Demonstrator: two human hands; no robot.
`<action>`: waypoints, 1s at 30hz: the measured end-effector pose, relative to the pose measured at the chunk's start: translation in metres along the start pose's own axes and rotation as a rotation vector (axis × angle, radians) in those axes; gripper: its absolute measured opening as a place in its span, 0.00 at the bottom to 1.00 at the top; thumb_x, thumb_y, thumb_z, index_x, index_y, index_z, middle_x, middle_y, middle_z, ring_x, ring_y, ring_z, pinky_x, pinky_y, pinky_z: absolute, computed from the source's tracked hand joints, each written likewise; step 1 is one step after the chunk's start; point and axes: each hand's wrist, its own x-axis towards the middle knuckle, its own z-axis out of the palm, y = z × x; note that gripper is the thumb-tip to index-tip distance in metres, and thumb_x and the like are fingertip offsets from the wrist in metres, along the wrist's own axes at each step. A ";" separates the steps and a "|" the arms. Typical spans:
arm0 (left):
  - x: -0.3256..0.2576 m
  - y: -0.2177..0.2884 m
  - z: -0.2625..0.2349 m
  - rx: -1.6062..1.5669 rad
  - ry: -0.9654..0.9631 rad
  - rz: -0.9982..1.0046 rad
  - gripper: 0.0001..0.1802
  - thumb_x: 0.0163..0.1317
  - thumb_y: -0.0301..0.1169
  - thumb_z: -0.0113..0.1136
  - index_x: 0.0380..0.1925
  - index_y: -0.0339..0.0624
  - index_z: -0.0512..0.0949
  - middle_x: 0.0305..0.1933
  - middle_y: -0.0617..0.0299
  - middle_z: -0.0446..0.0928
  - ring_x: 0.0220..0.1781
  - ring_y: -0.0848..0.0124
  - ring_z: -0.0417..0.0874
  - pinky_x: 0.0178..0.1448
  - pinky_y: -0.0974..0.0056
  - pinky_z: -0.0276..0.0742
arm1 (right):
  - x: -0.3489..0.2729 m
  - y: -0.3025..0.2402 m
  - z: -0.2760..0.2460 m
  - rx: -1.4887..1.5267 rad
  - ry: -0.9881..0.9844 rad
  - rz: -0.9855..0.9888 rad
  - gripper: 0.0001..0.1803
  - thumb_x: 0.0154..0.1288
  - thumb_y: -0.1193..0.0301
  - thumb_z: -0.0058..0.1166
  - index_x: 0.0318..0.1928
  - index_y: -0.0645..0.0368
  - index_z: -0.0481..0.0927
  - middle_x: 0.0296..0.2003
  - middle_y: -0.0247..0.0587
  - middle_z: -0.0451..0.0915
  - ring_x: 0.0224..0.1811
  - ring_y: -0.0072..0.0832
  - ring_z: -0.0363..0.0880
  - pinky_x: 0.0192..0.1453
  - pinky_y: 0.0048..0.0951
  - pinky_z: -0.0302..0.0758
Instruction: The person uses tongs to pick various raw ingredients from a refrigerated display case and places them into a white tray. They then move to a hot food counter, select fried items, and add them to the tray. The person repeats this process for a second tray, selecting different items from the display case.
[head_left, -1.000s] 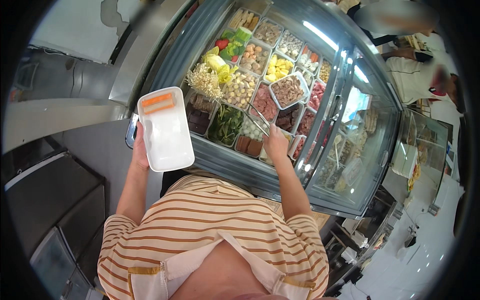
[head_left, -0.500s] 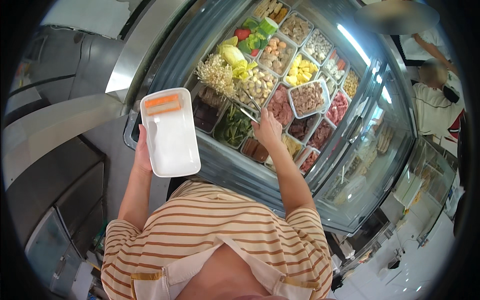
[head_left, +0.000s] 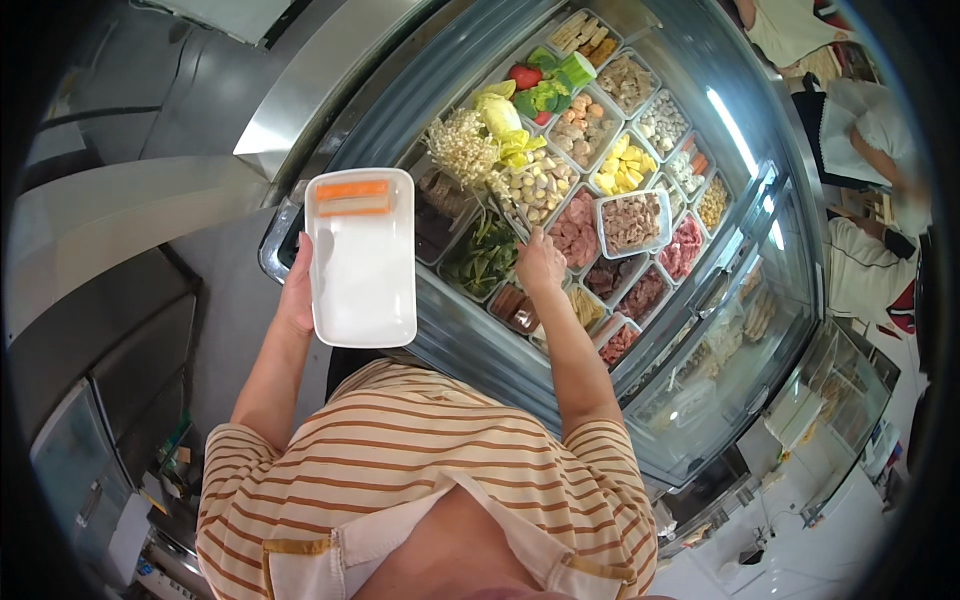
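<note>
White plastic tray (head_left: 362,265) gripped in the left hand (head_left: 298,290) along its left edge, fingers closed on the rim, tray about level, held just beside the display case (head_left: 700,330). Two orange sticks (head_left: 352,197) lie at the tray's far end, loose. Right hand (head_left: 540,262) reaches into the case, fingers curled down near the bin of greens (head_left: 482,258) and the pink meat bin (head_left: 578,238); whether it pinches anything, cannot tell. Risks, judged: one-edge grip could let the tray tip, and the sticks would slide off. Forearm over the sausage bin (head_left: 518,303) may brush the food. Anything lifted out could drop into a neighbouring bin.
</note>
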 end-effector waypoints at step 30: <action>0.033 -0.018 0.027 0.071 -0.180 -0.019 0.34 0.62 0.55 0.46 0.58 0.41 0.65 0.55 0.54 0.72 0.55 0.63 0.76 0.58 0.57 0.73 | -0.111 0.003 -0.174 1.245 -0.201 0.215 0.13 0.62 0.69 0.53 0.42 0.65 0.77 0.20 0.32 0.73 0.13 0.17 0.65 0.14 0.17 0.57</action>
